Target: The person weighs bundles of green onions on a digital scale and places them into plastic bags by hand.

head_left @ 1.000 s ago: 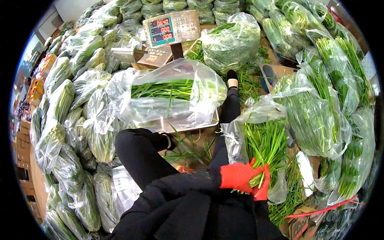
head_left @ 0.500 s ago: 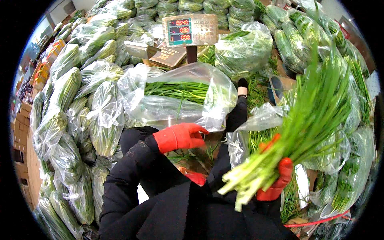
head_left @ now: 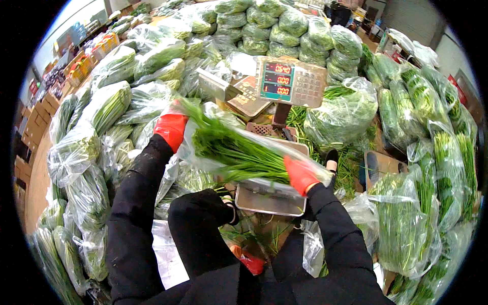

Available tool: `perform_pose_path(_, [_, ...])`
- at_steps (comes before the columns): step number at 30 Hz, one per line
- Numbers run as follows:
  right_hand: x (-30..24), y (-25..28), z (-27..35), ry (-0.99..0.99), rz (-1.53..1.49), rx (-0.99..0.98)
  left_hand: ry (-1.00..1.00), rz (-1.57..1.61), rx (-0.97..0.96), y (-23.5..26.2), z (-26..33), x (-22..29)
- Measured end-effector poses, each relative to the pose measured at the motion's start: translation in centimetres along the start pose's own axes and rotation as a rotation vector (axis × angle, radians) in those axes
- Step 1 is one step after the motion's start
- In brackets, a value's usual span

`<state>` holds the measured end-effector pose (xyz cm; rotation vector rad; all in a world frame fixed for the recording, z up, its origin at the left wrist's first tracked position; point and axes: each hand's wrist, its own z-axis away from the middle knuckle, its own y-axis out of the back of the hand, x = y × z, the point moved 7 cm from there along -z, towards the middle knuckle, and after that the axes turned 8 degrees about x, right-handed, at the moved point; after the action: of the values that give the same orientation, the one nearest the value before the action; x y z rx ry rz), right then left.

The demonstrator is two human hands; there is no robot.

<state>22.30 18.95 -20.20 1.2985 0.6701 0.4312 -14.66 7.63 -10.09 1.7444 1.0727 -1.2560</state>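
Since half a second ago the bunch of green chives (head_left: 239, 152) has gone from held up at the right to lying across the middle, now inside a clear plastic bag (head_left: 203, 157) over the scale pan (head_left: 269, 195).

Chives sit at frame centre, tips toward 10 o'clock, cut ends toward 4 o'clock. Right hand (head_left: 301, 174), red glove, is closed around the cut end of the bunch through the bag. Left hand (head_left: 171, 128), red glove, sits at the 10 o'clock end, pinching the bag's edge by the leaf tips; its fingers are mostly hidden, so the exact grip is hard to read. Both forearms in black sleeves reach forward from 6 o'clock, left arm stretched further out, right elbow bent.

Judgement: to do this well, keep the bunch level, stems together, and keep the bag mouth taut so leaves don't fold or snag.

Outward: scale display (head_left: 290, 81) at 12 o'clock, more bagged greens (head_left: 335, 109) at 2 o'clock, stacked bags (head_left: 109, 104) at 9 o'clock, loose stems on the floor (head_left: 259, 239) at 6 o'clock.
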Motion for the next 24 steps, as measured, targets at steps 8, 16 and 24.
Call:
perform_pose_path(8, [-1.5, 9.4, 0.6, 0.270, -0.259, 0.418, 0.390, 1.151, -0.065, 5.7, -2.1, -3.0])
perform_pose_path(16, [-2.8, 7.4, 0.6, -0.001, -0.084, 0.498, 0.380, 1.076, 0.084, 10.2, -1.2, -3.1])
perform_pose_path(24, [-13.3, -0.6, -2.0, 0.228, -0.458, 0.018, 0.372, 1.277, -0.176, 9.9, 0.4, -2.7])
